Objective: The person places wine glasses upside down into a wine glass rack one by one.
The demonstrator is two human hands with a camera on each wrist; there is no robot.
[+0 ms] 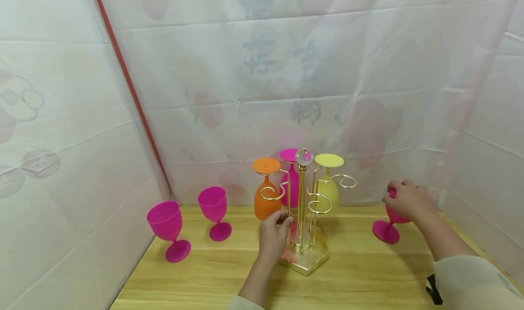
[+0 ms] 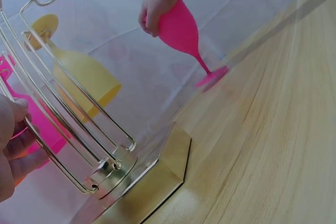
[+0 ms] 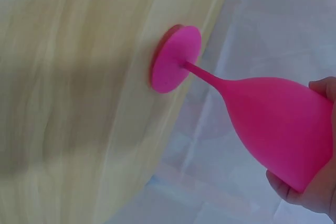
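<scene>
My right hand (image 1: 411, 202) grips a pink plastic goblet (image 3: 278, 124) by its bowl from above, near the rim. The goblet's foot (image 3: 178, 59) is right at the tabletop, stem below the bowl. With thumb and fingers my left hand (image 1: 275, 235) holds a thin upright wire of a gold glass rack (image 1: 301, 210). On the rack hang an orange goblet (image 1: 267, 201), another pink goblet (image 1: 289, 182) and a yellow goblet (image 1: 329, 194), all upside down with feet in wire loops. Two curled front loops (image 1: 320, 204) of the rack hold nothing.
Two more pink goblets stand upright on the wooden table (image 1: 196, 278) at the left, one nearer (image 1: 165, 223) and one farther back (image 1: 214, 205). White printed cloth (image 1: 245, 73) walls in the back and sides. A black object (image 1: 433, 289) lies by the right sleeve.
</scene>
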